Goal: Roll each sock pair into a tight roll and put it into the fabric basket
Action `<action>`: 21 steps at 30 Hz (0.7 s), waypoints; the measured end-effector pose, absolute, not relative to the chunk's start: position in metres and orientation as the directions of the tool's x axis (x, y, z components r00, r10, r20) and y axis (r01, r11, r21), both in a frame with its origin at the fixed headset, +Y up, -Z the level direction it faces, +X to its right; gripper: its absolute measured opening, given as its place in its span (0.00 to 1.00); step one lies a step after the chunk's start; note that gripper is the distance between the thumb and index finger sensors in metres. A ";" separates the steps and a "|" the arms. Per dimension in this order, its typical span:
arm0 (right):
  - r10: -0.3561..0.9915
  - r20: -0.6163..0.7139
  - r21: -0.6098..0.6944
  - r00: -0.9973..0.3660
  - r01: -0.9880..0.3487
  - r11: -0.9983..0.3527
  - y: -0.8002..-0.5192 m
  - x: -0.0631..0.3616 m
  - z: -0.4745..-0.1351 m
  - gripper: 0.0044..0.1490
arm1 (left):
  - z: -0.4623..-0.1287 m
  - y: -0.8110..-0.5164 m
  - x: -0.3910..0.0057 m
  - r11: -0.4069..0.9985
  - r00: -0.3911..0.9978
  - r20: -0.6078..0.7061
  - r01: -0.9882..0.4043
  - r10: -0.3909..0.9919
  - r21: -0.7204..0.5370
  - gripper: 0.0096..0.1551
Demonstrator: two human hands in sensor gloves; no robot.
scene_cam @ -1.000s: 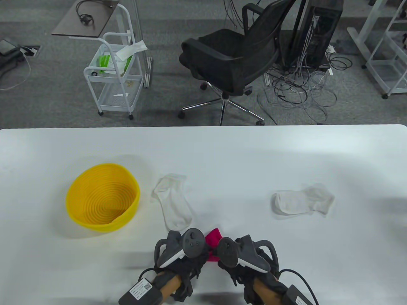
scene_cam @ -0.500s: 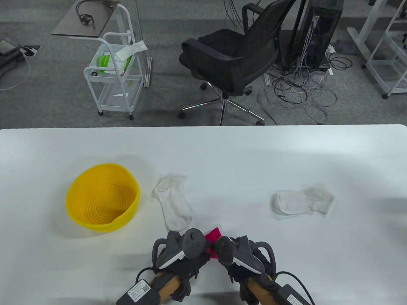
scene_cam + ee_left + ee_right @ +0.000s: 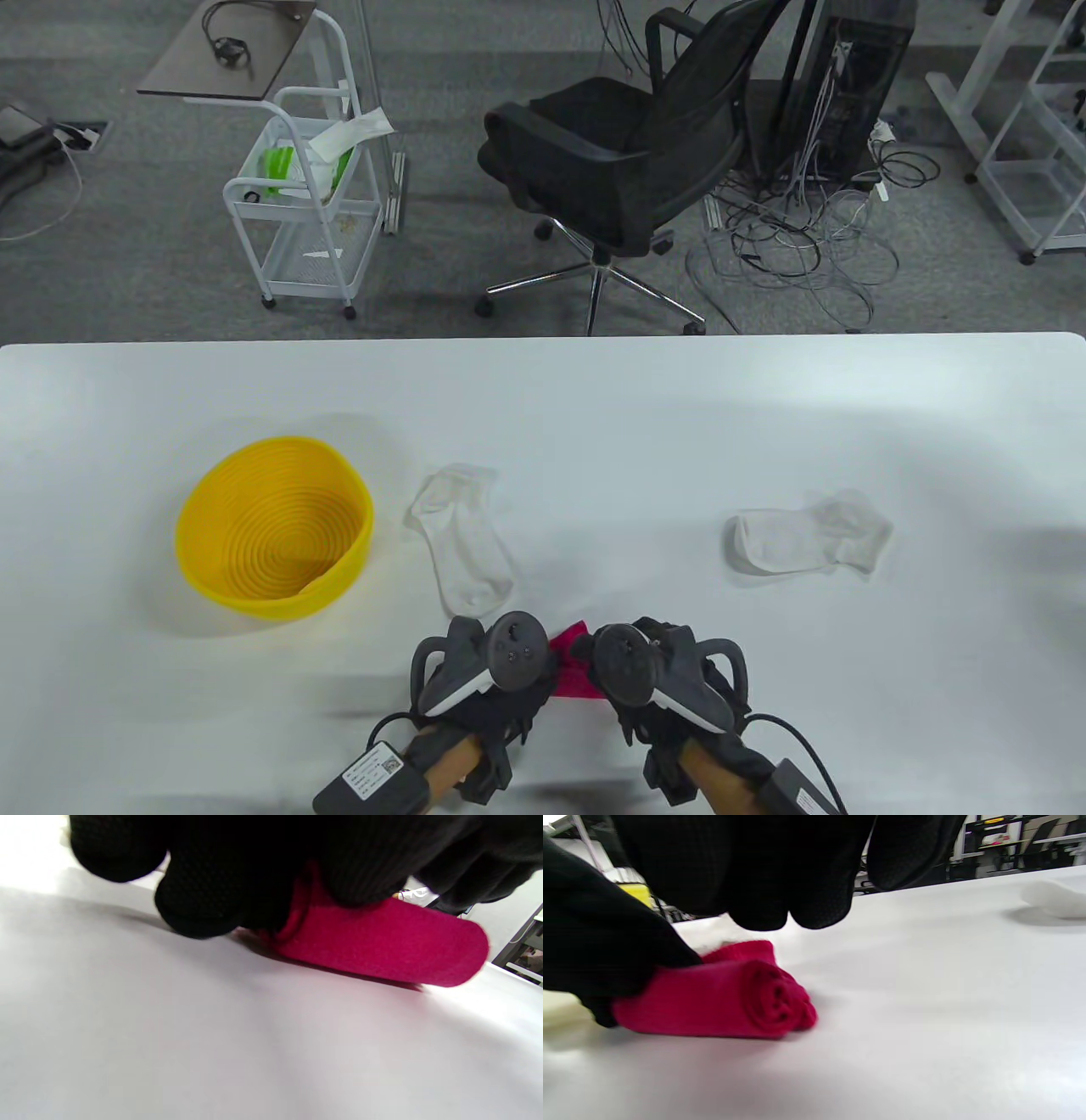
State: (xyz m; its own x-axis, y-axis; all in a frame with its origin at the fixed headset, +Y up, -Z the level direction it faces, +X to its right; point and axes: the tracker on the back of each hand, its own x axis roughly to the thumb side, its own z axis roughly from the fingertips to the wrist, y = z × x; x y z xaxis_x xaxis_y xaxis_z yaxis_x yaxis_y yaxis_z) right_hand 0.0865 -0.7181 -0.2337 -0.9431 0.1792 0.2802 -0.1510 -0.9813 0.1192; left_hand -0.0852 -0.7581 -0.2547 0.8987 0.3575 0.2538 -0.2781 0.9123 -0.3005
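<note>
Magenta knit sock roll (image 3: 721, 1001) lies on the white table (image 3: 594, 424) near its front edge, between my hands. My left hand (image 3: 488, 679) has its fingers curled over the roll's left end, gripping it; my right hand (image 3: 657, 679) hovers above the other end, fingers (image 3: 797, 895) hanging relaxed and holding nothing. Rolling looks nearly done, with the spiral tight at the open end. Next I judge: keep the roll squeezed, lift, and carry it left. The flat white sock (image 3: 462, 539) lies between me and the yellow coiled basket (image 3: 273, 526), so I pass over it. The second, crumpled white sock (image 3: 806, 539) sits well apart, right. Open tabletop lies beyond.
</note>
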 end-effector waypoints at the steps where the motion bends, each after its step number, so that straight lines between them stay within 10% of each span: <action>1: 0.178 0.298 0.124 -0.938 -0.147 -0.981 -0.717 0.084 -0.231 0.26 | -0.256 -0.758 -0.086 0.909 0.898 0.248 -0.284 0.363 -0.305 0.24; 21: 0.043 0.248 0.258 -0.968 0.023 -0.966 -0.751 0.077 -0.239 0.34 | -0.252 -0.744 -0.096 0.914 0.897 0.216 -0.341 0.387 -0.219 0.27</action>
State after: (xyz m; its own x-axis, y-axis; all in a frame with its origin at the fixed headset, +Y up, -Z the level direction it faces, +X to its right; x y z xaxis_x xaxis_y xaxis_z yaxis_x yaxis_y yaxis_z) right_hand 0.0774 -0.7511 -0.2387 -0.9678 0.0427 0.2479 0.0235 -0.9658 0.2581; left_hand -0.0956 -0.7435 -0.2519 0.8967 0.3866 0.2157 -0.3414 0.9140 -0.2191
